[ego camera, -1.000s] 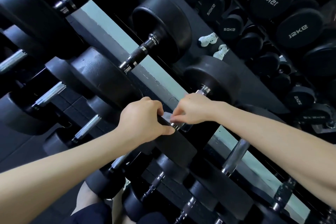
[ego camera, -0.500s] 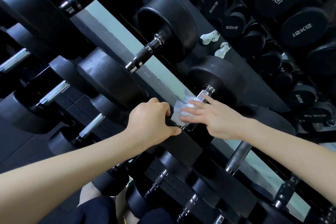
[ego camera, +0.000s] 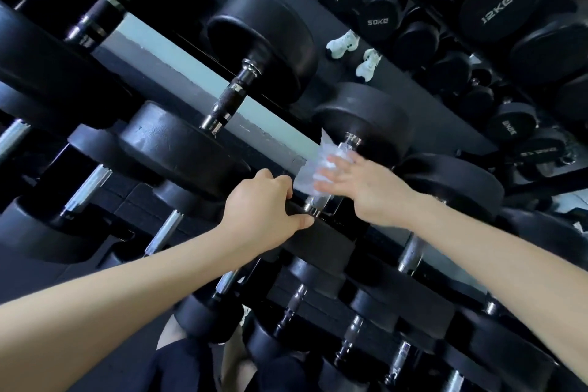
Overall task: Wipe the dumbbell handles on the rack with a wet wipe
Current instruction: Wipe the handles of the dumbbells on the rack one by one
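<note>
Left hand (ego camera: 264, 210) clenched round near weight (ego camera: 324, 240). Likely steadies dumbbell against rolling.
Right hand (ego camera: 369, 188) flat, fingers straight, nothing grasped. Presses wet wipe (ego camera: 307, 173) onto steel handle (ego camera: 319, 200) in upper dumbbell row. Flat palm probably spreads wipe over knurling.
Count: two hands, one wipe, one handle under wipe. Beyond, same row: two dark-grip handles (ego camera: 232, 95).

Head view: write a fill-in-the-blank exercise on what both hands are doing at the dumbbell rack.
1. The right hand presses a ____ against the chrome handle.
2. The left hand grips the dumbbell head nearest the camera, which is ____ in colour.
3. The right hand's fingers are ____, not curled.
Missing words: wet wipe; black; straight.
</note>
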Tool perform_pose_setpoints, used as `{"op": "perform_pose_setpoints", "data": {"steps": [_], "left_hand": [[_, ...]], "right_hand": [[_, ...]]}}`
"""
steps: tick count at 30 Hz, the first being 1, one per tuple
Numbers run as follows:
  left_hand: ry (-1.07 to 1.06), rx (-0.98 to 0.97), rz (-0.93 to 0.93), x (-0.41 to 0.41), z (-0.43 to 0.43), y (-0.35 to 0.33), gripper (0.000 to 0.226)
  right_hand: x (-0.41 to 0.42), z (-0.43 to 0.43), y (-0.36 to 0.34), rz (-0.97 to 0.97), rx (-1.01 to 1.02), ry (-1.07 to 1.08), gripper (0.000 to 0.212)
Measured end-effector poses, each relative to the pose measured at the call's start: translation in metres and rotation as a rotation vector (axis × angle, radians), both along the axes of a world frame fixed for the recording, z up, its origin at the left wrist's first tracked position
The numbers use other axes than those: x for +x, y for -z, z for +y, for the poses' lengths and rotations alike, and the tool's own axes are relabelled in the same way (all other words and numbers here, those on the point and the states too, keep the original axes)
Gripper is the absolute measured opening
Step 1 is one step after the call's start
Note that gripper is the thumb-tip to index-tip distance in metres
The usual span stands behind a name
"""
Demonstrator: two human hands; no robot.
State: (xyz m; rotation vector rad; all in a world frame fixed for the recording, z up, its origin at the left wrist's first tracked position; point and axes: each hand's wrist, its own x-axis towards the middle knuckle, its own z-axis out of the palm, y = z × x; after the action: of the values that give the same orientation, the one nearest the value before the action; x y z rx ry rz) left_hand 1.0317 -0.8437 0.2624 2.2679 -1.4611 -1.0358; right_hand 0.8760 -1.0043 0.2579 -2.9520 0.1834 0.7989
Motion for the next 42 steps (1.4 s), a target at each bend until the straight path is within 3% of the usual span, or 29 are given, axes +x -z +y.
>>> {"op": "perform_pose_setpoints", "data": {"steps": [3,6,14,16,20,22,25,28,31,38,42], "left_hand": [[0.037,0.006,-0.006,0.002,-0.001,-0.002,0.055],[0.067,0.003,-0.005,0.004,-0.002,-0.005,0.055],[0.208,-0.029,-0.094,0.007,-0.014,-0.024,0.047],[0.208,-0.128,-0.09,-0.005,-0.019,-0.034,0.042],[0.253,-0.343,0.011,-0.055,-0.019,-0.05,0.027],[0.242,-0.343,0.128,-0.09,-0.018,-0.052,0.023],[0.188,-0.267,0.195,-0.135,-0.023,-0.045,0.03],[0.156,-0.102,0.117,-0.168,-0.025,-0.031,0.06],[0.094,0.005,0.035,-0.2,-0.021,-0.015,0.082],[-0.015,0.028,-0.044,-0.21,-0.026,-0.001,0.067],[-0.012,0.034,-0.051,-0.209,-0.027,-0.001,0.067]], "right_hand": [[-0.008,0.011,0.001,-0.013,0.104,0.131,0.08],[-0.001,0.01,0.003,-0.086,0.072,0.382,0.079],[-0.042,0.062,-0.025,-0.633,0.241,0.861,0.044],[-0.07,0.072,-0.041,-0.666,0.232,0.882,0.042],[-0.139,0.077,-0.053,-0.587,0.196,1.142,0.044],[-0.171,0.071,-0.047,-0.569,0.174,1.237,0.046],[-0.195,0.058,-0.033,-0.694,0.214,1.324,0.039],[-0.196,0.036,-0.011,-0.697,0.105,1.221,0.035],[-0.207,0.013,0.025,-0.509,0.159,0.844,0.039],[-0.229,0.008,0.044,-0.379,0.272,0.411,0.039],[-0.213,-0.034,0.036,-0.427,0.166,0.459,0.038]]}}
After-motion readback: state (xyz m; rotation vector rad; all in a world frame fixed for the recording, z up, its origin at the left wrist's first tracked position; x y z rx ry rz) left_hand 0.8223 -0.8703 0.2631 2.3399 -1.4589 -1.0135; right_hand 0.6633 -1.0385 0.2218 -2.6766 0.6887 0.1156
